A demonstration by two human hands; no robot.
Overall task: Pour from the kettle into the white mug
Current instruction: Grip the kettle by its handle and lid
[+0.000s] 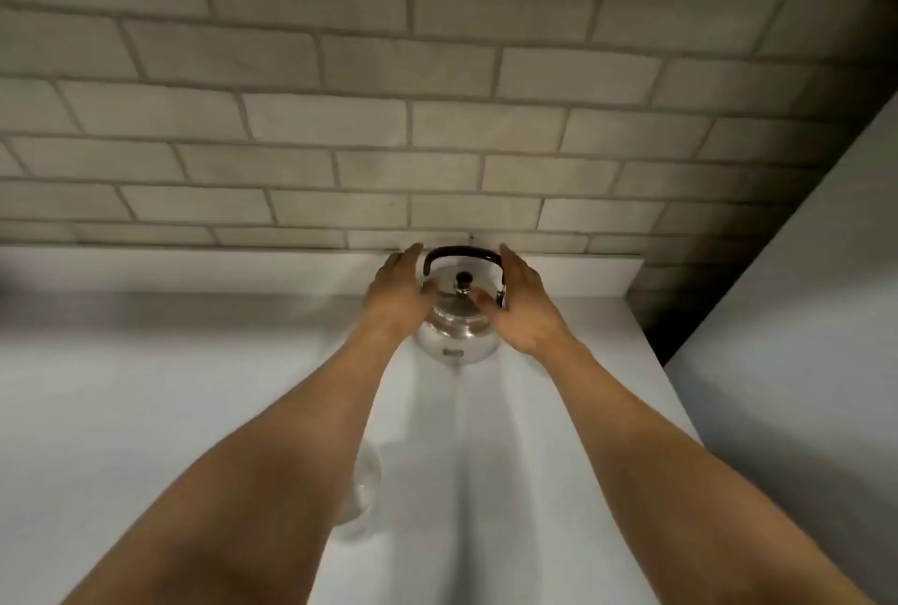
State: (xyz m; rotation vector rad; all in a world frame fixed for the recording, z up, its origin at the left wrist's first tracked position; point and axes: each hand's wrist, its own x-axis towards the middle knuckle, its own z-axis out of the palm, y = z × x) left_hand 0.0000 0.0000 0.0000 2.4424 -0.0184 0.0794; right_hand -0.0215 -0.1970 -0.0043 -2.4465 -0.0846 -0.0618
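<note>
The kettle stands upright on the white counter, at its back edge against the tiled wall. Its black handle arches over the lid knob. The left hand and right hand flank the kettle, one on each side, fingers spread and extended; neither is clamped on anything. A clear glass object sits near the left forearm, partly hidden.
</note>
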